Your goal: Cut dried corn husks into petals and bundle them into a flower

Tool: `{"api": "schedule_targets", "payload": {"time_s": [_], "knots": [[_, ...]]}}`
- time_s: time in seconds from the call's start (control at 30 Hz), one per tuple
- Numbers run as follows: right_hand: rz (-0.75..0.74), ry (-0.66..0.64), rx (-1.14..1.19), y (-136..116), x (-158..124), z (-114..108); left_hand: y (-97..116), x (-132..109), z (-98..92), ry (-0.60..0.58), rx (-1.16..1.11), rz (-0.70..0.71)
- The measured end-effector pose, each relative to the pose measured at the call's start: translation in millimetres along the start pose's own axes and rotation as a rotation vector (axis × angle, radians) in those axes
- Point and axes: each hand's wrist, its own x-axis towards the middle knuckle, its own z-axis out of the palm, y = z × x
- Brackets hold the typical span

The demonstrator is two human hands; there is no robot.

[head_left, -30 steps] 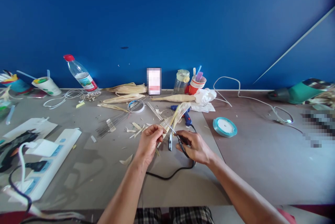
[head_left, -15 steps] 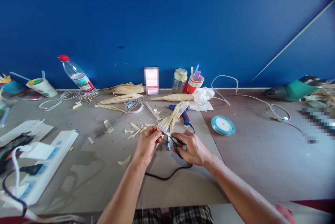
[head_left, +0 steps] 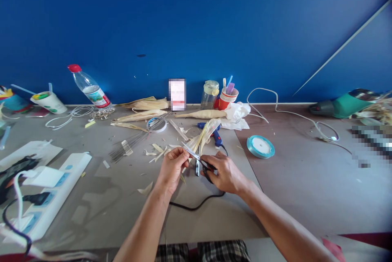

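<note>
Trimming seemed the step in hand: nearer the wearer than the glue gun (head_left: pixel 217 136), the right hand (head_left: pixel 225 174) curled around scissors (head_left: pixel 194 154), blades meeting the left hand's (head_left: pixel 172 168) closed pinch, its contents unclear. Pale husk (head_left: pixel 209 130) lay just left of the gun; the next cut likely called for steadiness.

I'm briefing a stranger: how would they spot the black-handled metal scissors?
Below the blue wall, find the grey tabletop. Over it, the bare right hand holds the scissors, blades pointing towards the left hand. Unlike the blue glue gun lying beyond, they have silver blades.
</note>
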Motion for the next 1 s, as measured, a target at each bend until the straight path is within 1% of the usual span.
{"api": "schedule_targets", "payload": {"time_s": [0.33,0.5,0.77,0.93,1.0], "knots": [[-0.013,0.001,-0.008,-0.4,-0.1,-1.4,-1.6,1.2,-2.7,-0.016,-0.01,0.003],[-0.009,0.001,-0.005,-1.4,0.4,-1.9,0.3,0.4,-1.0,-0.008,-0.002,0.002],[0.002,0.0,-0.005,3.7,-1.1,1.1,-0.7,1.1,-2.4,-0.018,0.01,0.001],[0.037,0.016,0.038,4.8,-0.6,4.4,-0.4,0.6,-2.2,-0.029,0.019,0.009],[0.091,0.035,0.116,6.1,0.3,5.7,-0.1,0.4,-2.1,-0.038,0.013,0.008]]}}
